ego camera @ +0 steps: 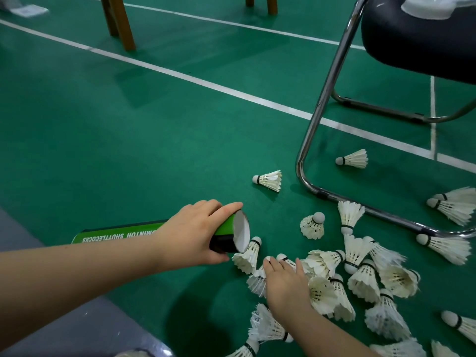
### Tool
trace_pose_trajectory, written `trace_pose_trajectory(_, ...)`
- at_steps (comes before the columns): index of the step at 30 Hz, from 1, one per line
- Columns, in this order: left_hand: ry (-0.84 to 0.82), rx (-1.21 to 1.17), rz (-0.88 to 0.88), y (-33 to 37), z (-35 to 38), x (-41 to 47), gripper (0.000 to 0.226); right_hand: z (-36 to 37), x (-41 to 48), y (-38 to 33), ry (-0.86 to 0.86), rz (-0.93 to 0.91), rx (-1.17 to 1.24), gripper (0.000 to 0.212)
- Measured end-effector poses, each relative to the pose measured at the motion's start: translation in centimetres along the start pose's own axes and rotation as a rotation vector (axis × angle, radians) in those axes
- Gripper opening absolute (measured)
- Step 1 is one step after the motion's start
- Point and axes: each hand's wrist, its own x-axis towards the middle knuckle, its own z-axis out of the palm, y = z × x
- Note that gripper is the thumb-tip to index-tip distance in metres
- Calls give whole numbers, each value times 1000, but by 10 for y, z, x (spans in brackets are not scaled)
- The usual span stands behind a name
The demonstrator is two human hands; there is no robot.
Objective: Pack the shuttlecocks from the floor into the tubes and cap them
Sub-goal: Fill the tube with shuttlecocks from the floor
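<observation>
The left hand is wrapping its fingers around the green tube, open mouth facing the shuttlecock pile on the floor. Beside the tube, the right hand is resting spread on shuttlecocks; whether it is gripping one is unclear. They are probably light, crushable feathers; taking them by the cork looks safest.

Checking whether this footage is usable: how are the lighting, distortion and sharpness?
Head view: even light, soft shadows under the chair and beneath the left hand holding the tube; wide-angle bending of the court lines; shiny chrome; mostly sharp, corners softer.
</observation>
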Motion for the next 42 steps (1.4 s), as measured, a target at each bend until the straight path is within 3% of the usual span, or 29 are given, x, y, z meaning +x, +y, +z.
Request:
trace_pose_trajectory(8,9,17,11,3,-4,3,89,-10,1,3,37,21,74,72)
trace_pose_trajectory(14,43,42,33,10,-9,7,89,-23,0,8,123,20,299,51)
trace_pose_trajectory(20,60,54,45,20,-16,4,88,-54,-13,11,255,104,1013,30)
trace_pose_trajectory(26,67,44,21,25,-23,4,89,-91,-28,21,324,214,1548,11)
trace_pose_trajectory(39,87,-43,0,40,-35,17,97,-127,-52,20,376,-36,1624,11)
trace_pose_trajectory(42,89,-124,-13,50,-39,20,99,-133,-56,17,374,-122,1480,8)
